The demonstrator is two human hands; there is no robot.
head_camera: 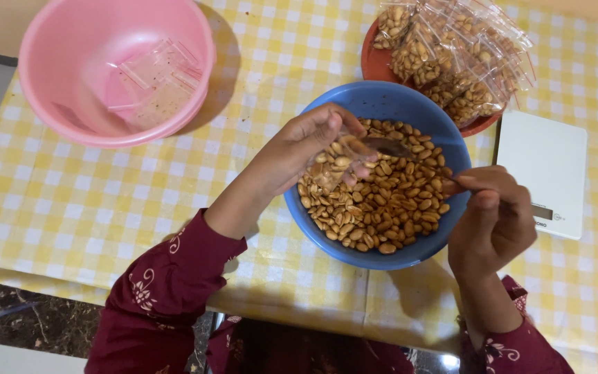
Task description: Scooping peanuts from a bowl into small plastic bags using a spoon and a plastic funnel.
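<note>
Here, nearest the person's body, two dark red sleeves with a pale floral pattern reach out over a table [70, 201] covered in a yellow and white checked cloth. The right hand [491, 220] is closed around the handle of a spoon [410, 154], thumb and fingers pressed together on it, and the spoon's bowl points left over the nuts toward the other hand. The left hand [306, 149] pinches a small clear bag [337, 166] between thumb and fingertips; the bag hangs over the blue bowl [382, 104] and already shows some peanuts inside, with the spoon tip just beside its mouth. The blue bowl sits directly in front of the person, between the two hands, and is well filled with peanuts [382, 204]. Just to the right of it lies a flat white kitchen scale [542, 163], its small display facing the person. Farther off, at the upper right, a red plate [380, 66] carries a pile of filled clear bags [451, 52], touching the blue bowl's far rim. At the upper left, well apart, stands a pink bowl [57, 69] holding empty clear bags [157, 79].
</note>
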